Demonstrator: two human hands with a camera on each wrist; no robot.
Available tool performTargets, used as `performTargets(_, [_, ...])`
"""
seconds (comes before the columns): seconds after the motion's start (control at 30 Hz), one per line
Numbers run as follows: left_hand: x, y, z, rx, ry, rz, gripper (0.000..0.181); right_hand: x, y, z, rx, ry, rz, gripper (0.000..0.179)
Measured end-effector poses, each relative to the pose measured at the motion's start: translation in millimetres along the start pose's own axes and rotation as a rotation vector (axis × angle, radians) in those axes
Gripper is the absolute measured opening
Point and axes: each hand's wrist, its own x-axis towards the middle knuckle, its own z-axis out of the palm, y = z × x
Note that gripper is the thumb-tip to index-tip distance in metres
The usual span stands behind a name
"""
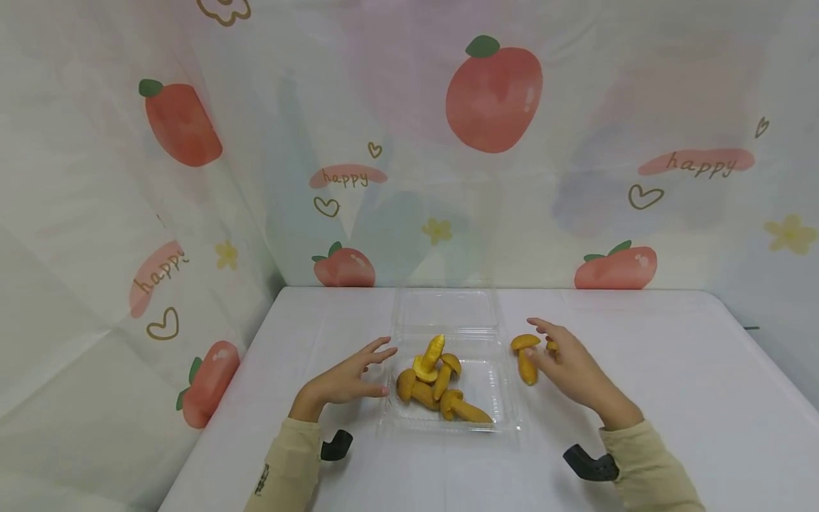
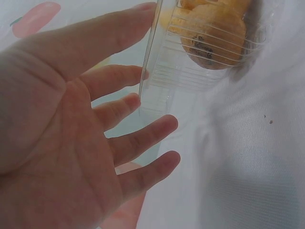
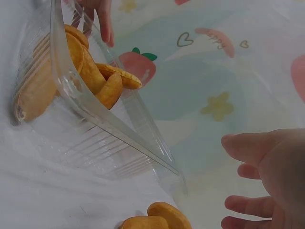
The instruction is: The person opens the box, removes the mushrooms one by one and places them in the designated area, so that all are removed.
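Currently, left hand [image 1: 348, 377]: fingers spread and loose, grasping nothing, at the box's left edge; I cannot tell whether the tips touch the rim. The position would suit steadying something so light.
Right hand [image 1: 571, 366]: fingers released, gently bent, beside the loose mushrooms, pinching nothing.
Clear box [image 1: 483, 378]: flat on the desk [image 1: 339, 313], around the middle of its width; its lid [image 1: 446, 311] is folded back toward the far edge, which leaves the tray reachable from above.
Four mushrooms [image 1: 463, 409]: inside the tray, crowded toward its left side; one points stem-up, probably propped by its neighbours.
Two loose mushrooms [image 1: 527, 364]: on the desk past the box's right edge, handy for the right hand, which partly hides one.
Printed cloth [image 1: 403, 107]: behind the desk's far edge, seemingly as a plain screen.
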Motion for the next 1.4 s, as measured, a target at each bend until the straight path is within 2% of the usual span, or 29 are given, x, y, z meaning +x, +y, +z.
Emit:
performTargets(0.17, [0.7,0.8,-0.1,0.003,-0.002,-0.009,0.074,-0.4,-2,3,0.013,-0.008,-0.048,0.058])
performTargets(0.57, [0.1,4.5,-1.6,0.003,0.003,-0.010,0.074,-2.2,-19,10,0.028,-0.008,-0.102,0.057])
performTargets(0.83, [-0.9,4.1,-1.4,-0.007,-0.001,-0.010,0.074,-5.6,-24,17,0.029,-0.041,-0.083,0.059])
performTargets(1.17, [-1.1,4.1,-0.7,-0.002,-0.005,-0.009,0.074,-7.8,-32,27,0.014,-0.025,-0.158,0.058])
performTargets(1.4, [-1.0,3.6,-0.1,-0.002,0.000,-0.012,0.074,-8.9,-37,31,0.012,-0.056,-0.152,0.057])
